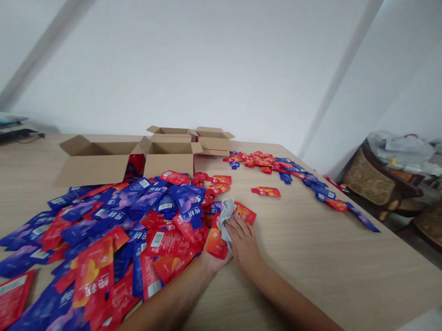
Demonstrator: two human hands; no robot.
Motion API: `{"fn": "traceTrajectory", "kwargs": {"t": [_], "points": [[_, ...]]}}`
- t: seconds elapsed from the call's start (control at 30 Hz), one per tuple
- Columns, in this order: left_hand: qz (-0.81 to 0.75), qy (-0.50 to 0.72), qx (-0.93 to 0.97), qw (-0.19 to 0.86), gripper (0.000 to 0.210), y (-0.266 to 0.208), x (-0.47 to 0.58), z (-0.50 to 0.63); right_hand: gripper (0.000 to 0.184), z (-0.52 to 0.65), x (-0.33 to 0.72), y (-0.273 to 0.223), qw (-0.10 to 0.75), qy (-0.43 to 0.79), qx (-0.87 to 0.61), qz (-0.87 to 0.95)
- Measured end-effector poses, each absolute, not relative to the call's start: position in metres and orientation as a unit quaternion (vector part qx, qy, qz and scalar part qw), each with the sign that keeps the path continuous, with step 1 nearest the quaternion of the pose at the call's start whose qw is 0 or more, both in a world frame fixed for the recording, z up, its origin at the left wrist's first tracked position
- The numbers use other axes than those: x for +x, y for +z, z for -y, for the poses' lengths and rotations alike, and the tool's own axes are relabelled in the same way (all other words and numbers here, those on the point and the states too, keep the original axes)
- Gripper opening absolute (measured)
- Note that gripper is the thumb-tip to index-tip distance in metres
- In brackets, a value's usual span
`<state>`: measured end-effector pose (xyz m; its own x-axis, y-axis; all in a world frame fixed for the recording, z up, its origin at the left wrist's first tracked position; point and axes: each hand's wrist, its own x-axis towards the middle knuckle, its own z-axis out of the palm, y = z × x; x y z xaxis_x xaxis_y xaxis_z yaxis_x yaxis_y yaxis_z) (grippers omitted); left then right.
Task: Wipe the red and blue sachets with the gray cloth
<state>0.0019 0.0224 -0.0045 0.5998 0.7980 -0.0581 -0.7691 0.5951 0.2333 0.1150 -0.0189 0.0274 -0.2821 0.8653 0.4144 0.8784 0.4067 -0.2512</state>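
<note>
A red-and-orange pouch [216, 243] lies tilted over my left hand [217, 262], whose fingers are mostly hidden beneath it. My right hand [242, 234] presses a crumpled grey cloth [226, 215] against the pouch from above. Just beyond the cloth, another red pouch [245, 213] shows beside the right fingers. To the left of both hands spreads a heap of red and blue pouches [119, 219], its near right edge close to my left wrist.
Open cardboard boxes [170, 159] stand behind the heap, one [92, 162] farther left. A single red pouch [266, 191] lies right of the heap. More pouches [265, 160] trail along the table's [330, 268] right edge. Beyond it stand chairs [374, 174] with bags on them.
</note>
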Motion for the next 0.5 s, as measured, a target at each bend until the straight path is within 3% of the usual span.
{"fn": "traceTrajectory", "kwargs": {"t": [0.13,0.3,0.43,0.5], "points": [[-0.076,0.422,0.114,0.896,0.037,0.006,0.007,-0.014,0.051,0.004,0.141,0.034,0.226,-0.059,-0.616,0.752],[-0.034,0.402,0.168,0.899,0.049,0.018,0.009,-0.009,0.052,-0.009,0.175,0.040,0.290,-0.095,-0.637,0.708],[-0.041,0.426,0.178,0.886,0.042,0.019,0.007,-0.012,0.051,0.002,0.166,0.049,0.354,-0.083,-0.582,0.727],[-0.069,0.443,0.180,0.875,0.041,0.017,0.006,-0.011,0.049,0.016,0.148,0.055,0.333,-0.029,-0.521,0.786]]}}
